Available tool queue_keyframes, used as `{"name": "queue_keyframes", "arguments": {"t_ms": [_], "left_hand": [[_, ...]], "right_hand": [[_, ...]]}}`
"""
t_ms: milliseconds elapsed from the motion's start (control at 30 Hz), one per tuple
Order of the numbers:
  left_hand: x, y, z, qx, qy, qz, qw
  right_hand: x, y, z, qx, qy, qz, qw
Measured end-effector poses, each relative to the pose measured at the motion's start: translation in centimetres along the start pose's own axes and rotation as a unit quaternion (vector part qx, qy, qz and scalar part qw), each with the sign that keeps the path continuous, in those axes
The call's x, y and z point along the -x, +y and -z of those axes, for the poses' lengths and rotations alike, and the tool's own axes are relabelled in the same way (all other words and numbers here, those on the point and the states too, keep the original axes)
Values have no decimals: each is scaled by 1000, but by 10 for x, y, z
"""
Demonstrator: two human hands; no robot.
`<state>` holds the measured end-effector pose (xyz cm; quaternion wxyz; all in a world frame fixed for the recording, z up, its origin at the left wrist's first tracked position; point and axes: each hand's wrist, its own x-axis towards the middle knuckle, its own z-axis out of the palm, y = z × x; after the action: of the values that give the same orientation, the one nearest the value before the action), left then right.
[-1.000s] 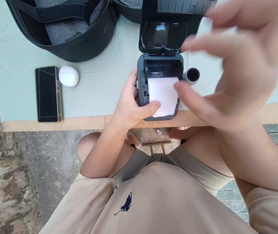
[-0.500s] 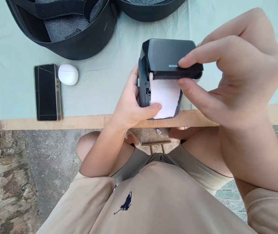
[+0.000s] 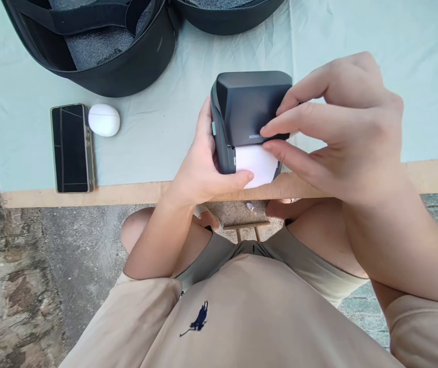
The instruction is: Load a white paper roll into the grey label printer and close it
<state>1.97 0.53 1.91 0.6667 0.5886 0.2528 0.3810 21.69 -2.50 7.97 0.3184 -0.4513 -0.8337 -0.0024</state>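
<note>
A dark grey label printer (image 3: 224,158) is held up near the table's front edge. Its lid (image 3: 252,110) lies low over the body, and white paper (image 3: 258,161) comes out from under the lid's front edge. My left hand (image 3: 207,166) wraps round the printer's left side, its thumb on the paper. The fingers and thumb of my right hand (image 3: 342,128) are closed on the right front part of the lid, partly covering its lettering.
On the cloth-covered table (image 3: 146,143), a phone (image 3: 72,148) and a white rounded case (image 3: 104,120) lie at the left. An open black zip case (image 3: 127,66) with grey foam stands behind. Below the wooden edge are my legs.
The lid has swung down and towards me, covering the roller and more of the paper. My right hand has moved down and left with it. My left hand keeps its hold.
</note>
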Motion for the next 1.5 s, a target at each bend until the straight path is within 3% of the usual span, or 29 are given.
{"name": "queue_keyframes", "arguments": {"t_ms": [100, 233, 367, 633, 800, 900, 1167, 1300, 1400, 1500], "left_hand": [[-2, -5, 0, 54, -12, -19, 998], [-1, 3, -10, 122, 62, -13, 990], [2, 16, -20, 95, 125, 30, 987], [4, 21, -17, 81, 127, 35, 988], [1, 20, -16, 170, 102, 21, 980], [-1, 20, -17, 163, 128, 36, 978], [-2, 17, -16, 131, 180, 37, 974], [-3, 18, -17, 164, 177, 39, 970], [-3, 20, -17, 175, 151, 38, 972], [-3, 19, -16, 175, 119, 45, 976]], "right_hand": [[-1, -1, 0, -9, 2, 7, 1000], [-4, -8, 4, -20, 2, -35, 999], [-6, -15, 8, -49, -68, -64, 994], [-10, -17, 8, -9, -95, -71, 993], [-8, -12, 5, -25, -68, -54, 996], [-6, -11, 4, -38, -54, -46, 997], [-6, -13, 8, -18, -101, -30, 994], [-12, -13, 16, -4, -41, -14, 999], [-15, -14, 17, -7, 32, -89, 995], [-14, -15, 9, -148, 136, -189, 961]]}}
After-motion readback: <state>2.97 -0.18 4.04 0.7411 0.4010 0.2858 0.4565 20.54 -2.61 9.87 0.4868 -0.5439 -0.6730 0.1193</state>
